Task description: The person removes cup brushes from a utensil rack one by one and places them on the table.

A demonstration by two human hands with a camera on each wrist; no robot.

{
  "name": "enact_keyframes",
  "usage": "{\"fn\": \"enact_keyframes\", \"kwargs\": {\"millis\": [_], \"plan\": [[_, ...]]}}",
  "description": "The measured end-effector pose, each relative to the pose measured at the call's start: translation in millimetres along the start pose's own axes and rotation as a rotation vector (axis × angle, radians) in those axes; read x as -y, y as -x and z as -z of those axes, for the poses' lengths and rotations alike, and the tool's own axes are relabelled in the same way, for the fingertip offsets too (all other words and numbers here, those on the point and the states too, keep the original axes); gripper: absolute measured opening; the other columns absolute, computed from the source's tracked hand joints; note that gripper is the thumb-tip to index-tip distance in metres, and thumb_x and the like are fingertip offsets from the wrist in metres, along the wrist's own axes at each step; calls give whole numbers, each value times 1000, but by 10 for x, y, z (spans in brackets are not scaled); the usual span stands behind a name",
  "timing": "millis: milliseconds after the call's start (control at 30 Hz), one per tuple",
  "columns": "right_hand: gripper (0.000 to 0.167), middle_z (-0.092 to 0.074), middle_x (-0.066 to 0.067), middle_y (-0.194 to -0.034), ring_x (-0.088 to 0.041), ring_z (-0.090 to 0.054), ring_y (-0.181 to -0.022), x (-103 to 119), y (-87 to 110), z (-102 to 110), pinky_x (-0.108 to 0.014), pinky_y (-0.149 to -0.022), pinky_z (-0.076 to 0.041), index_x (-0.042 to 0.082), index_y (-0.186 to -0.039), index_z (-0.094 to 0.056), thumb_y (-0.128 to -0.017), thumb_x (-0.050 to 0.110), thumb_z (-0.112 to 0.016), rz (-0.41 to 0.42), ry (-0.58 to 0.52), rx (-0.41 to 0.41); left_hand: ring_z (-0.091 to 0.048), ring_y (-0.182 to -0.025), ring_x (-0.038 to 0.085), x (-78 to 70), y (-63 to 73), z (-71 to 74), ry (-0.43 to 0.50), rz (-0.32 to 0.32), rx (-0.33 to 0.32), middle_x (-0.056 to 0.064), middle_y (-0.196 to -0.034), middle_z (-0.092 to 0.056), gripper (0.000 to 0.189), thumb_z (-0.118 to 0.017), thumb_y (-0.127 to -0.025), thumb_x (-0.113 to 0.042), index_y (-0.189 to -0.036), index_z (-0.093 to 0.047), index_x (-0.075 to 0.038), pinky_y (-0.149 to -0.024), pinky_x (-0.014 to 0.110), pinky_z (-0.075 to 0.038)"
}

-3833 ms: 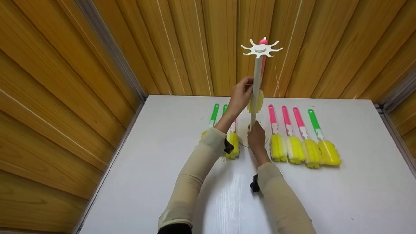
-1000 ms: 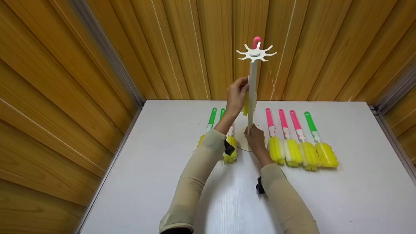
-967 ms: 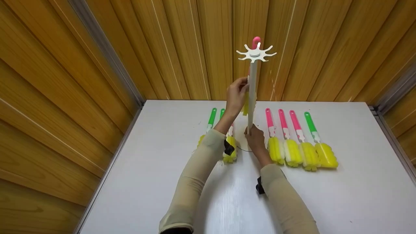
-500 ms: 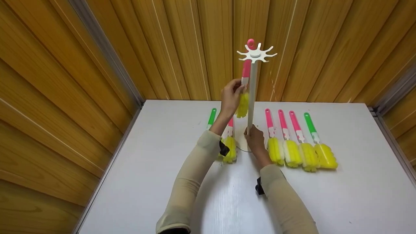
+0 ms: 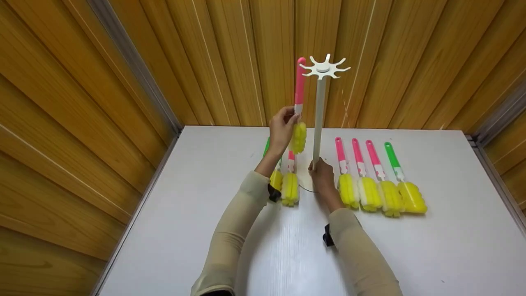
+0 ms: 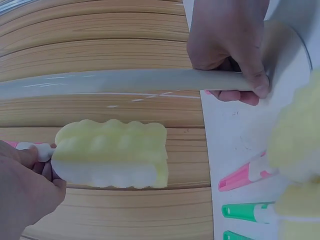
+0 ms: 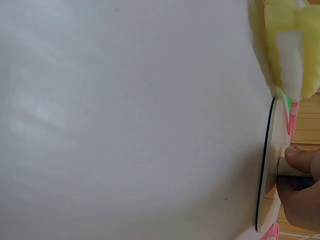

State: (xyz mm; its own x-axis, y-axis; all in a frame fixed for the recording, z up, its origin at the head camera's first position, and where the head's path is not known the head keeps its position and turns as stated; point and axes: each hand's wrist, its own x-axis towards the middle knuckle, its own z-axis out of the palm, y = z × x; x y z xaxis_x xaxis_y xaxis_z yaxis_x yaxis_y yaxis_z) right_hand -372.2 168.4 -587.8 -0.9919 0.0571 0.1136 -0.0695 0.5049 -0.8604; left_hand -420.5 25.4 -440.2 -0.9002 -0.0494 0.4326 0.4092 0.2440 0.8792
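In the head view my left hand (image 5: 281, 130) pinches the neck of a sponge bottle brush (image 5: 299, 88), held upright with its pink handle up and yellow sponge head down. The handle's top is beside a left arm of the white star-shaped hook rack (image 5: 323, 70); whether it hangs there I cannot tell. My right hand (image 5: 323, 176) grips the stand's pale pole (image 5: 319, 119) low down, just above its round base (image 5: 305, 181). From the left wrist view, the brush's yellow and white sponge (image 6: 112, 155) is apart from the pole.
Left of the base lie a pink-handled brush (image 5: 290, 189) and green-handled brushes (image 5: 275, 180), partly behind my left arm. Several more brushes lie to the right, pink ones (image 5: 348, 191) and a green one (image 5: 412, 198). A wood-patterned wall (image 5: 230, 61) rises behind the white table (image 5: 164, 230).
My left hand has moved the pink-handled brush from behind the pole out to its left and slightly down. The right hand has stayed on the pole's foot.
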Motion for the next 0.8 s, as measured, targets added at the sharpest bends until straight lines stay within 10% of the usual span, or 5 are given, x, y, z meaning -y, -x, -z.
{"fn": "enact_keyframes", "kwargs": {"millis": [500, 800], "plan": [[6, -66, -18, -88, -33, -59, -81, -4, 15, -14, -45, -73, -50, -1, -97, -60, -95, -6, -59, 12, -2, -6, -70, -93, 16, 183, 186, 258, 26, 78, -2, 10, -109, -72, 23, -69, -97, -12, -119, -70, -2, -84, 27, -58], [6, -64, -18, -84, -33, -58, -79, -31, 8, -32, -48, -73, -49, -2, -95, -60, -93, -6, -63, 32, 6, -33, -69, -98, 20, 301, 296, 409, 199, 177, 31, 10, -109, -73, 30, -66, -100, -16, -127, -68, -4, -86, 30, -57]]}}
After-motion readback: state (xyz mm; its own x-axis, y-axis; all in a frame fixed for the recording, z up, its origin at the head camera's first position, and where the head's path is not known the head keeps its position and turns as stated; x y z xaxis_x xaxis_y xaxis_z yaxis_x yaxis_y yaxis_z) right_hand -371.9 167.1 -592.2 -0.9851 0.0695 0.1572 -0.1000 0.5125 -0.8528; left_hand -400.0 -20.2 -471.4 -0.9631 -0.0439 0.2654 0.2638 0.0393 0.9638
